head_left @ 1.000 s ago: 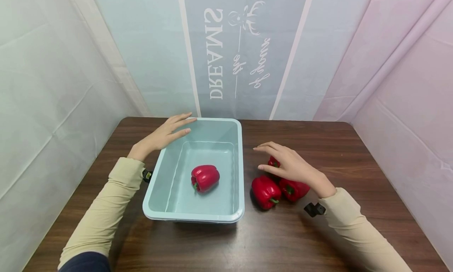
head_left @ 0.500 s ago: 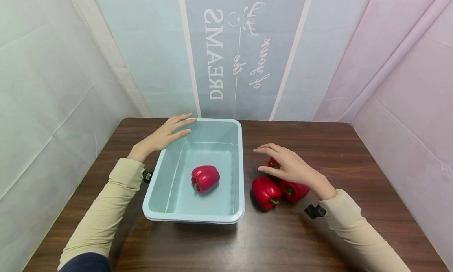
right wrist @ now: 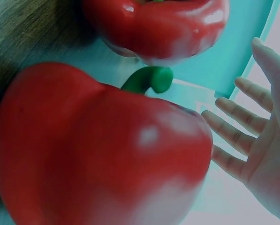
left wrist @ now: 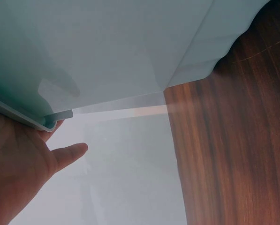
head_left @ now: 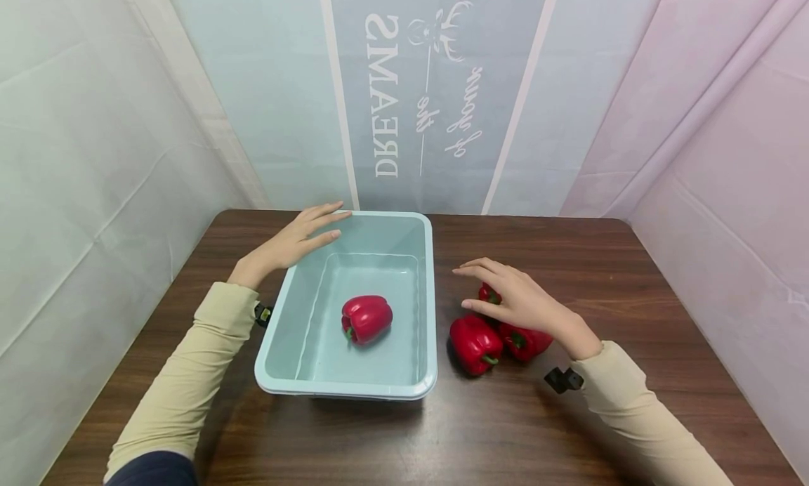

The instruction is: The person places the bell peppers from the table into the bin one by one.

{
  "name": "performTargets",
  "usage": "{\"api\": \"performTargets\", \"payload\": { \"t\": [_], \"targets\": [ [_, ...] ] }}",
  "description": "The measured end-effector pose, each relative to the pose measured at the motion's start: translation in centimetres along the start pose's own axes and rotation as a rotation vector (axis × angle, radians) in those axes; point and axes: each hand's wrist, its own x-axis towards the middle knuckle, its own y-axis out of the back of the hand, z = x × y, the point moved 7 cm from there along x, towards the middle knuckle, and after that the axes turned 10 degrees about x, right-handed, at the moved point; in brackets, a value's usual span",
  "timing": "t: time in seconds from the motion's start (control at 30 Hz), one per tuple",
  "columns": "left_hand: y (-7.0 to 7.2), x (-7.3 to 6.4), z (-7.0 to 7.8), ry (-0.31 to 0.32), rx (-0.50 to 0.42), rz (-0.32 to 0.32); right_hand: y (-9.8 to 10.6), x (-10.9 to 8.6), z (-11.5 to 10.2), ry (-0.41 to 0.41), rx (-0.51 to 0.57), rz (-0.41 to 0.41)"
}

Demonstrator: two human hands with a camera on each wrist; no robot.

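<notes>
A red bell pepper [head_left: 366, 319] lies on its side in a light blue plastic basin [head_left: 346, 388]. My left hand [head_left: 297, 240] rests over the basin's far left corner, fingers stretched out; the left wrist view has the rim against the hand [left wrist: 18, 164]. Right of the basin, my right hand [head_left: 521, 298] hovers with extended fingers above three more bell peppers: a front one [head_left: 475, 344], one beneath the wrist [head_left: 526, 340] and a back one [head_left: 488, 293] partly covered by the hand. In the right wrist view, a large pepper [right wrist: 102, 154] fills the foreground, and that hand [right wrist: 266, 136] holds nothing.
Everything stands on a dark wood-grain table [head_left: 493, 430]. A printed cloth backdrop [head_left: 442, 121] hangs behind the far edge, with pale cloth walls at both sides. The basin's right wall stands between the right hand and the pepper inside.
My right hand has sunk very slightly over the peppers. The left hand, the basin and the peppers stay where they were.
</notes>
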Motion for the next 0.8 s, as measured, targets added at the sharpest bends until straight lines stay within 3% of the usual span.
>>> {"api": "performTargets", "payload": {
  "t": [0.8],
  "targets": [
    [0.14, 0.19, -0.41, 0.018, -0.018, -0.003, -0.29, 0.05, -0.32, 0.026, 0.004, 0.001]
  ]
}}
